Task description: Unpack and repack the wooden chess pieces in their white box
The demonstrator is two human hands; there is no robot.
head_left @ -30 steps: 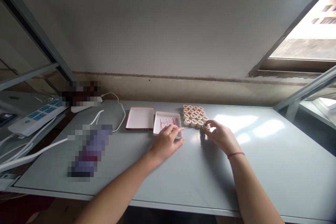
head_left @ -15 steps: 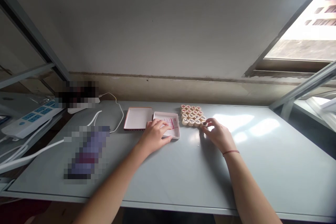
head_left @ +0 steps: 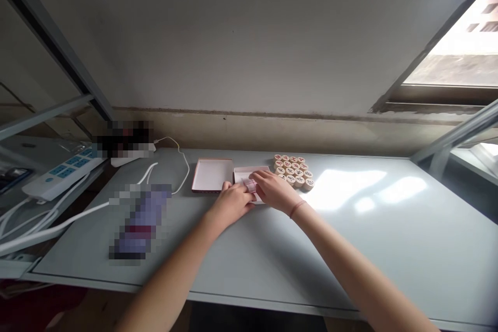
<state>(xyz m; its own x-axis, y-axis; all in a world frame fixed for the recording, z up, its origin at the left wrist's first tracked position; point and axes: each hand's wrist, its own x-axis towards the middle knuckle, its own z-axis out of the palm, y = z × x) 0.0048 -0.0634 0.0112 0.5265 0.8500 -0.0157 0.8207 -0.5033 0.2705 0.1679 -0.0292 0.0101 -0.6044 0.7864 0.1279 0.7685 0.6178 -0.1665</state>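
Note:
An open white box (head_left: 241, 170) stands on the desk, mostly covered by my hands. Inside it, a piece of paper with pink print (head_left: 251, 185) is bunched between my fingers. My left hand (head_left: 232, 202) is closed at the paper's left side, over the box's near left part. From the right, my right hand (head_left: 275, 189) reaches across the box and pinches the paper; its fingertips are partly hidden. Just right of the box, Chinese chess pieces (head_left: 290, 171), round and pale with red or black characters, stand stacked in close rows. Both hands are apart from them.
The box lid (head_left: 212, 175), white inside with a red rim, lies left of the box. Farther left are a blurred purple item (head_left: 142, 220), white cables (head_left: 83, 211) and a power strip (head_left: 64, 171). The grey desk (head_left: 373, 254) meets the wall behind.
My right hand has left the chess piece at the corner of the rows and moved left to the box. The printed paper, flat before, is now bunched between both hands. The view has shifted slightly.

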